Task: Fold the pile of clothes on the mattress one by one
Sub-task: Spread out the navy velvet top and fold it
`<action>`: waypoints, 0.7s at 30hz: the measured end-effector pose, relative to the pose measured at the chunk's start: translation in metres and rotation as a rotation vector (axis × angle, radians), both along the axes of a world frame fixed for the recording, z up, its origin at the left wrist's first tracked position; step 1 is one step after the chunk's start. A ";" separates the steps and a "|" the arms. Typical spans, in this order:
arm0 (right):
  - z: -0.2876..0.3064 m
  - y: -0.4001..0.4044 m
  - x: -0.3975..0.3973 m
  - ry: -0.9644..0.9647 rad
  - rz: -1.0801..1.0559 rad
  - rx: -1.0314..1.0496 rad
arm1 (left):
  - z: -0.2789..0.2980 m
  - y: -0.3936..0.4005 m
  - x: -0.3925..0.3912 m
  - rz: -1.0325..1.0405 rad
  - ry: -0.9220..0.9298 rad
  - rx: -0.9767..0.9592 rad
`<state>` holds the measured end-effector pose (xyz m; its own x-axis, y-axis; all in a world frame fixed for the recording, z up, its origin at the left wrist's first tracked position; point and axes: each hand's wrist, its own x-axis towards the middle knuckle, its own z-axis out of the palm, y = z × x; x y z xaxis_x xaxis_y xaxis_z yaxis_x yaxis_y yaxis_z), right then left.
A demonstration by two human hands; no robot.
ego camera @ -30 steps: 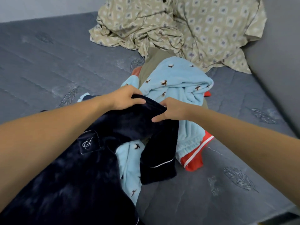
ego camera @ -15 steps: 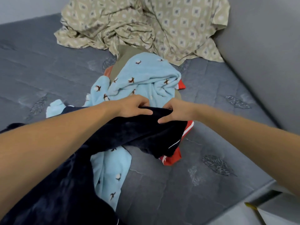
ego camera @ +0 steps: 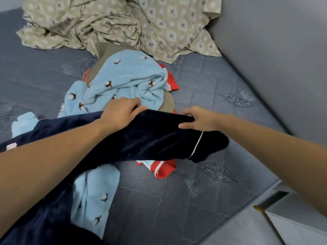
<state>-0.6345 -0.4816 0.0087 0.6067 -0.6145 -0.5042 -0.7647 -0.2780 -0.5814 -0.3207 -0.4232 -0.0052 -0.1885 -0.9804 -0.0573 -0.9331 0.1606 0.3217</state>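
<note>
A navy velvet garment (ego camera: 152, 138) is gripped along its far edge by the left hand (ego camera: 122, 112) and right hand (ego camera: 200, 120), its length stretched left-to-right between them over the pile on the mattress (ego camera: 203, 96).

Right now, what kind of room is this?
Likely a bedroom: a bare quilted mattress set against a wall, a crumpled sheet at its head, and a clothes pile being sorted on it.

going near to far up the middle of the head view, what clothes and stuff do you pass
dark navy plush garment → light blue fleece garment with brown flower print → olive-brown folded garment → crumpled beige diamond-patterned sheet
</note>
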 end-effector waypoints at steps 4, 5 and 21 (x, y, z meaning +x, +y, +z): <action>-0.016 0.006 -0.017 0.166 0.037 -0.158 | -0.005 0.000 -0.011 -0.012 -0.009 -0.101; -0.019 0.009 -0.018 0.224 0.045 -0.206 | -0.004 0.000 -0.014 -0.015 -0.012 -0.109; 0.023 0.101 0.261 -0.175 0.315 -0.695 | 0.017 0.148 0.160 0.319 -0.059 -0.197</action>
